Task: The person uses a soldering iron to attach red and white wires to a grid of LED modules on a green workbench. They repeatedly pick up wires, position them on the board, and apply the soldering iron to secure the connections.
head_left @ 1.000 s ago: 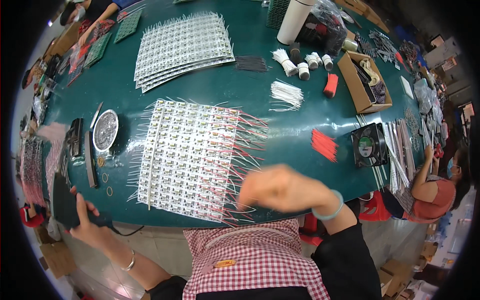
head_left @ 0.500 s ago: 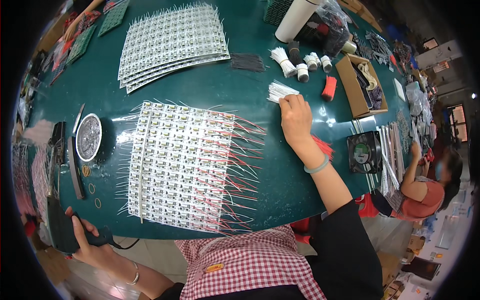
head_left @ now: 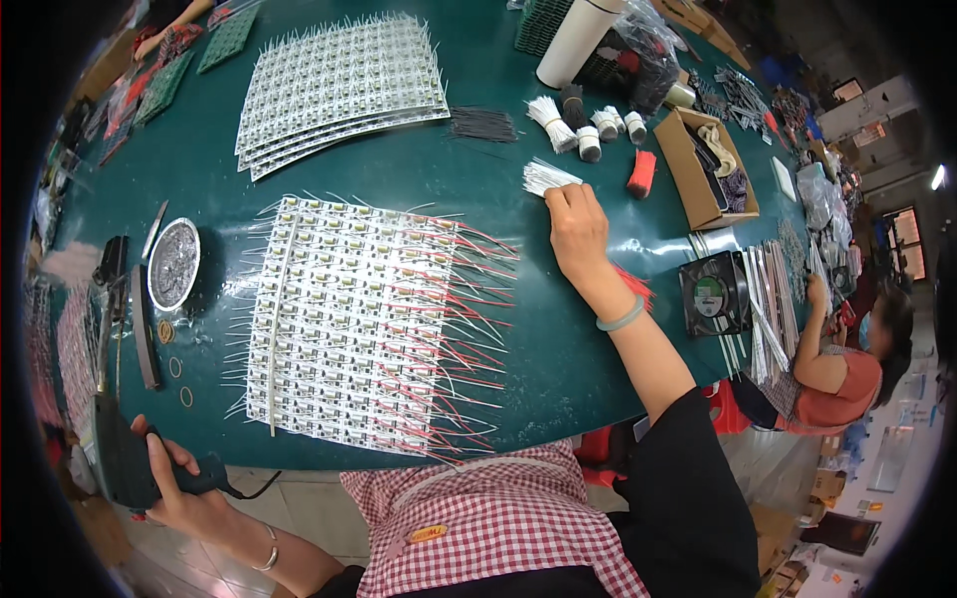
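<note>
In my left hand (head_left: 177, 478), at the lower left, is a dark green soldering gun (head_left: 122, 453), its long tip pointing away from me. Over to the right, my right hand (head_left: 580, 227) has its fingers closed at the near end of a loose pile of white wires (head_left: 546, 176); the fingertips are partly hidden. Red wires (head_left: 634, 287) lie beside my right wrist. Between my hands rests a panel of small white circuit boards (head_left: 349, 324). Red and white wires stick out along its right edge, and a thin pale strip (head_left: 280, 324) lies down its left side.
More board panels (head_left: 344, 85) are stacked at the back, with black wires (head_left: 481, 125) beside them. A foil-lined bowl (head_left: 174, 264) stands at left. Wire bundles (head_left: 589, 148), a white cylinder (head_left: 578, 42), a cardboard box (head_left: 688, 164) and a fan (head_left: 713, 296) fill the right. Another person (head_left: 847, 379) sits there.
The view has shifted slightly, so the table's things appear a little further left. My right hand stays at the white wires, and my left keeps hold of the soldering gun.
</note>
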`<action>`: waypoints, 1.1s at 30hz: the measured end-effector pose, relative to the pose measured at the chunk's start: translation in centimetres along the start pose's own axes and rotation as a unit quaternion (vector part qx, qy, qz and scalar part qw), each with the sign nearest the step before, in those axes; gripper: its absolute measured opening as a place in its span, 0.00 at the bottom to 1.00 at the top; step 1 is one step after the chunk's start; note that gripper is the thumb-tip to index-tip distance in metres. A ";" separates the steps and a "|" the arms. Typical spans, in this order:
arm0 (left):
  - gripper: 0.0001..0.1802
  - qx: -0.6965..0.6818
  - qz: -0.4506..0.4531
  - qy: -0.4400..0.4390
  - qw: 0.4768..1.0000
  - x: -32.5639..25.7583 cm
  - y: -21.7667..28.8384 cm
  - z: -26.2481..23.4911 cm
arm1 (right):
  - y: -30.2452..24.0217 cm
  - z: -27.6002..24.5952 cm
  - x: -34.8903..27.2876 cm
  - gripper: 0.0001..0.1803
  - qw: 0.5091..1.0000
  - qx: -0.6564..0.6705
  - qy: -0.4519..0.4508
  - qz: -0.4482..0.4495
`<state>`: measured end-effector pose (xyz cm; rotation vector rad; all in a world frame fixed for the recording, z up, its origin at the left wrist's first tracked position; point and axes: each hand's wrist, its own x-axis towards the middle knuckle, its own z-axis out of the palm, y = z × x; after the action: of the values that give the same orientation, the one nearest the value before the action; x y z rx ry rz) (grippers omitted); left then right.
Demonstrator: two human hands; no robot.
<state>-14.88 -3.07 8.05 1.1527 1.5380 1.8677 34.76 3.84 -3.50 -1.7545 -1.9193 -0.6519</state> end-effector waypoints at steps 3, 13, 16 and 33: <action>0.15 0.001 0.000 -0.003 1.000 -0.1 0.2 0.0 | -0.2 0.0 0.2 0.08 1.000 0.014 0.005 0.003; 0.13 0.025 0.096 -0.017 0.995 -0.4 -0.6 0.9 | 0.9 -1.0 1.2 0.07 1.000 -0.006 0.009 -0.013; 0.12 0.010 0.066 -0.033 0.997 0.1 -1.4 -0.2 | 1.6 -2.4 1.6 0.09 0.999 -0.032 -0.028 -0.020; 0.17 -0.064 0.020 -0.078 0.995 -0.7 2.0 -0.2 | -4.2 -3.6 8.5 0.04 0.883 -0.100 -0.367 -0.276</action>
<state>-14.37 -4.31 9.74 1.2471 1.3005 1.8249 29.89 7.92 4.45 -1.7146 -3.0388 -0.3862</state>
